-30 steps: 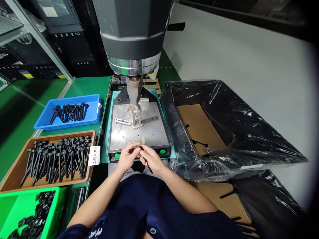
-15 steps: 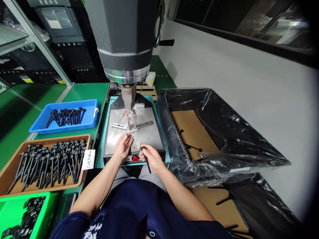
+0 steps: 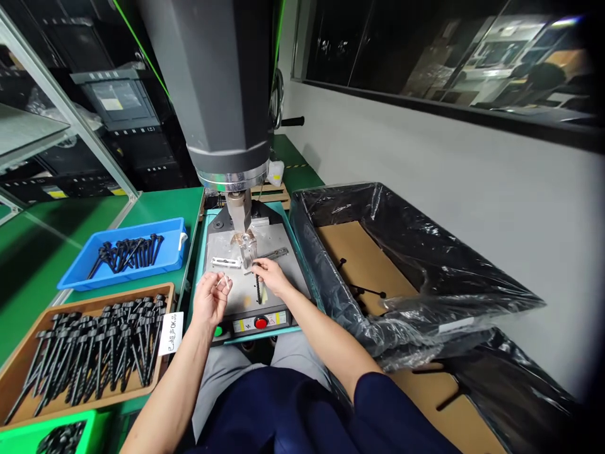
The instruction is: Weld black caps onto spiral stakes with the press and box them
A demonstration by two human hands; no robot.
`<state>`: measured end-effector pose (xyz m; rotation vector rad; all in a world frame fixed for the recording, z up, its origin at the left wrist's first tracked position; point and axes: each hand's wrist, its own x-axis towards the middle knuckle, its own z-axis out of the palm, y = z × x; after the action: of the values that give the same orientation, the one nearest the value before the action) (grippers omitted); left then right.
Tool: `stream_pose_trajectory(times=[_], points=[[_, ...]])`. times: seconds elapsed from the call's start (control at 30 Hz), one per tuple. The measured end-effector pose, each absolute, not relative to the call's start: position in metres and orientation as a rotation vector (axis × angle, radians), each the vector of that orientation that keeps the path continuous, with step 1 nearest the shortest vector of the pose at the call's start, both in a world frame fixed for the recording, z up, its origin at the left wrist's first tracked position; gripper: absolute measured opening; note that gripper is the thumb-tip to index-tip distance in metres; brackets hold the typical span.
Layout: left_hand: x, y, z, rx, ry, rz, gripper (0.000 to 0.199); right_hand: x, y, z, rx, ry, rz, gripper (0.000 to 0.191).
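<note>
My right hand (image 3: 271,277) pinches a black ribbed rod with a wider head (image 3: 258,289) by its upper end, the stem hanging down over the metal plate. Its fingertips are close to the clear fixture block (image 3: 247,252) under the press tip (image 3: 240,217). To the left, my left hand (image 3: 211,299) is raised over the plate's front left corner, fingers curled and pinched. Something thin and whitish shows at those fingertips, too small to name. Metal slotted bars (image 3: 225,262) flank the fixture on the plate (image 3: 236,296).
Left: a blue tray (image 3: 75,275) and a brown tray (image 3: 171,291) of black rods, with a green bin (image 3: 97,422) of black parts. A red button (image 3: 261,323) and a green button (image 3: 218,331) sit at the machine's front. Right: a plastic-lined box (image 3: 340,302) with cardboard and rods.
My right hand has moved forward with the black rod to the fixture. My left hand has drawn back leftward from the fixture. The camera view has tilted up a little.
</note>
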<state>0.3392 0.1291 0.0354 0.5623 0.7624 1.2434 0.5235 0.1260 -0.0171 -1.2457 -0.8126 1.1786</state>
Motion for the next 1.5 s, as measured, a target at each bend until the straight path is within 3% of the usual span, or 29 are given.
stream_pose_trajectory(times=[0.27, 0.43, 0.8, 1.03, 1.37, 1.5], points=[[0.330, 0.138, 0.038, 0.484, 0.724, 1.255, 0.026, 0.512, 0.153, 0.003, -1.267, -1.080, 0.554, 0.030], [0.328, 0.139, 0.044, 0.498, 0.743, 1.265, 0.033, 0.515, 0.165, 0.018, -1.324, -1.046, 0.410, 0.031], [0.327, 0.146, 0.049, 0.524, 0.747, 1.274, 0.033, 0.522, 0.193, 0.033, -1.351, -1.003, 0.660, 0.038], [0.326, 0.147, 0.045, 0.547, 0.770, 1.254, 0.032, 0.525, 0.195, 0.031, -1.308, -1.053, 0.576, 0.022], [0.321, 0.147, 0.035, 0.601, 0.842, 1.214, 0.040, 0.525, 0.172, 0.009, -1.048, -0.727, 0.868, 0.045], [0.318, 0.147, 0.032, 0.621, 0.862, 1.207, 0.041, 0.525, 0.161, 0.004, -1.028, -0.619, 0.896, 0.034]])
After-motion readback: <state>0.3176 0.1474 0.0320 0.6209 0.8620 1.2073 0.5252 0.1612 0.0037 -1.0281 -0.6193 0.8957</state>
